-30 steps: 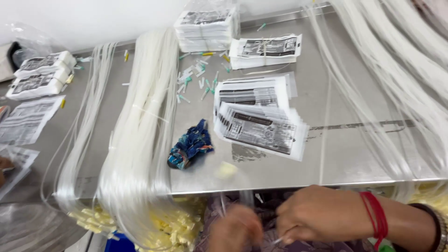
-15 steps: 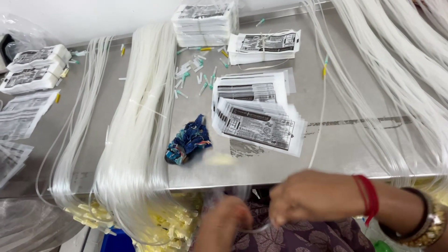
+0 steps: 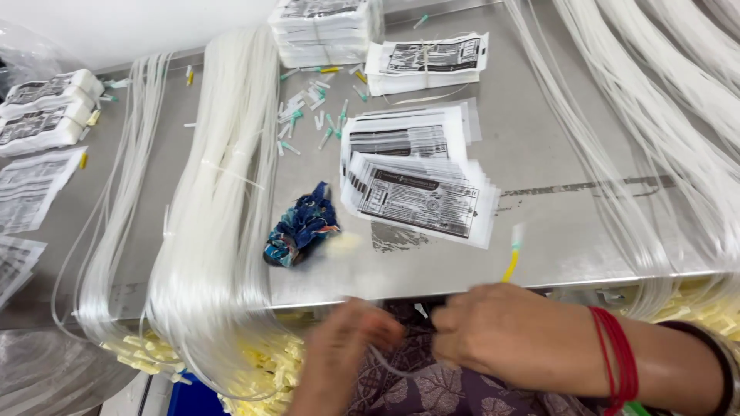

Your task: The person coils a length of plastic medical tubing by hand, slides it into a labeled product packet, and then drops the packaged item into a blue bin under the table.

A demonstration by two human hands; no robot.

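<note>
**One tube in hand, most of the heap still waiting**

Nearest to me, at the desk's front edge, my right hand (image 3: 501,335) is closed around a thin clear tube (image 3: 385,362); a yellow-tipped end (image 3: 512,262) sticks up at about 12 o'clock from the knuckles. My left hand (image 3: 343,347), at 9 o'clock from the right one and blurred, has its fingers curled in on the same tube, so I judge both hands grip it, held just off the desk's (image 3: 539,231) near rim.

At 10 o'clock from my hands a thick bundle of clear tubes (image 3: 220,208) drapes over the edge, its yellow ends (image 3: 262,370) hanging below. A thinner bundle (image 3: 116,254) lies further left, and more tubes (image 3: 655,131) sweep across at 2 o'clock. Going by that bulk, I judge most of the tubing is not yet handled.

Just past my hands, at 11 o'clock, sits a crumpled blue cloth (image 3: 302,227). Beyond it, at 12 o'clock, a fanned pile of flat printed pouches (image 3: 420,196) lies ready, apparently unfilled. Further back are scattered small green-tipped caps (image 3: 308,115), then tied stacks of pouches (image 3: 327,31) at the far edge and more (image 3: 46,112) at far 10 o'clock; whether those are finished packs I cannot tell.
</note>
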